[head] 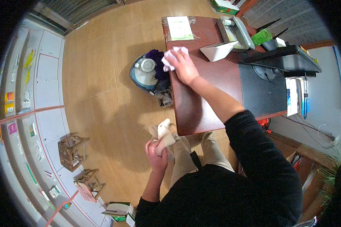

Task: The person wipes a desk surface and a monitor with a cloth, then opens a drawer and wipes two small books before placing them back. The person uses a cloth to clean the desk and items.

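A crumpled pale pink cloth (168,63) lies under the fingers of my right hand (184,68), pressed to the left edge of a reddish-brown wooden desk (210,76). My left hand (157,154) grips a cream folded cloth (165,137), held off the desk beside its near left corner, above my legs. A sheet in a clear plastic cover (180,27) is taped down at the far end. Right of my right hand stands a white angular holder (217,51). A dark mat (261,90) covers the desk's right part.
A monitor (287,58), a green cup (261,37) and a tray with a bottle (228,22) crowd the desk's far right. Against its left side, on the floor, stand a rounded container with a white lid (147,65) and a small bin (164,98). Wooden stools (69,153) stand by the shelves (25,119).
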